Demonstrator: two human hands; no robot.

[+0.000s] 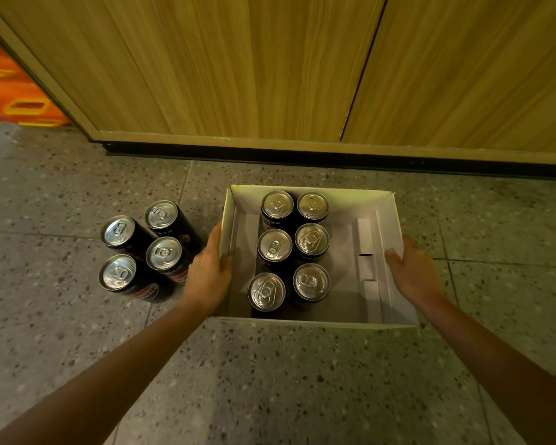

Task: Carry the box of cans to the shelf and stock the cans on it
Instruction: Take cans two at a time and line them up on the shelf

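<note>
— Since only the head view exists, where does the open white cardboard box [389, 239] sit relative to the person's hands?

— Straight ahead and below, on the speckled grey terrazzo floor [270, 380], squarely between both arms. Its long axis appears to run away from the person, toward the wood-grain cabinet front [238, 65]. Six silver-topped black cans [312, 242] stand upright inside, in two columns crowded toward the left half; the right half shows bare cardboard.

— Which hand is nearer?

— Both are at the box. The left hand [209, 268] is on the left wall, thumb hooked over the rim and fingers out of sight on the outer face, so it looks to be gripping that wall. The right hand [411, 271] lies flat against the right wall, thumb near the rim and fingers hidden below; whether it has actually closed on the cardboard cannot be told.

— And the arms?

— Both forearms stretch forward and down, nearly symmetrical, converging on the two side walls.

— Anything beside it?

— Four more black cans [142, 248] stand upright on the floor just left of the box, close to the left hand's knuckles, apart from the box.

— So the lift?

— Probably a two-handed raise. The load sits toward the left, so that side may dip. No shelf is visible here.
</note>
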